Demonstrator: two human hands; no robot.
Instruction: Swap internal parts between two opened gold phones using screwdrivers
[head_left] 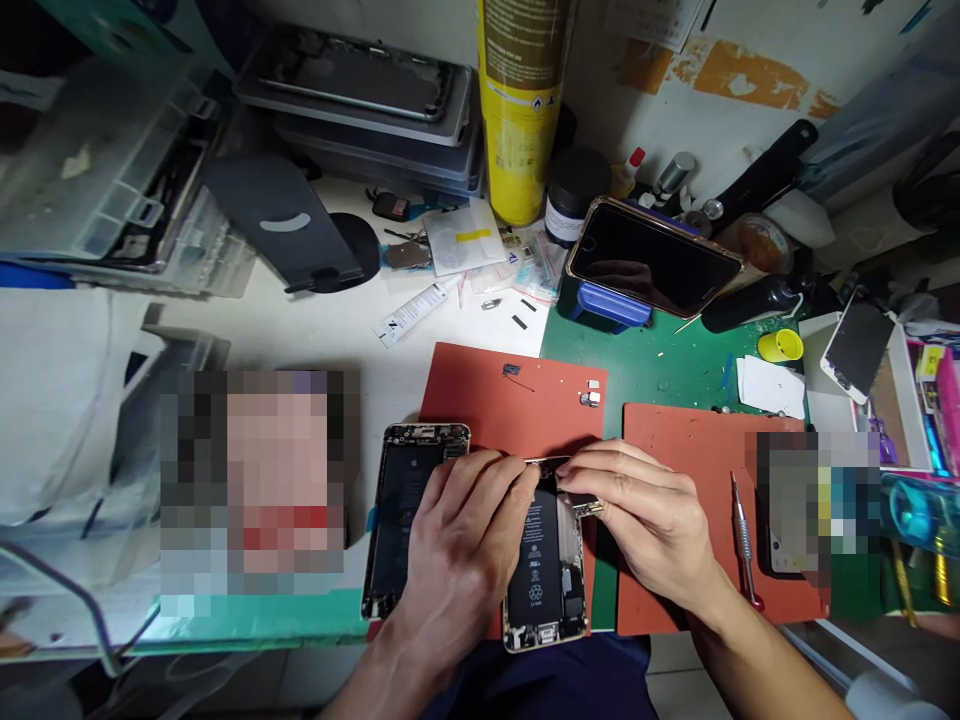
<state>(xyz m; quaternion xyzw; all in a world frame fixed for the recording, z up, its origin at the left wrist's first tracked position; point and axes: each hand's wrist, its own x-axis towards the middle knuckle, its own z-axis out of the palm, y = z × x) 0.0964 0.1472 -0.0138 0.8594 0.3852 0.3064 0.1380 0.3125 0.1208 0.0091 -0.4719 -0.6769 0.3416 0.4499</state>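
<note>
An opened phone (pixel 541 570) lies on the orange mat (pixel 525 410), its black battery (pixel 536 545) showing and its lower end toward me. My left hand (pixel 476 520) is closed on the phone's upper left edge, fingertips near its top. At the upper right of the housing my right hand (pixel 649 510) pinches a small circuit board (pixel 583 502), which sits partly over the phone's edge; whether it is fully loose I cannot tell. Left of these, partly behind my left hand, lies a second phone part with dark inside showing (pixel 409 500).
A screwdriver (pixel 742 535) lies on the right orange mat (pixel 675 440). Small parts (pixel 589 395) rest on the middle mat. Behind stand a propped phone (pixel 652 255), a yellow spray can (pixel 521 120) and a black phone stand (pixel 285 220). Plastic boxes (pixel 97 170) are stacked left.
</note>
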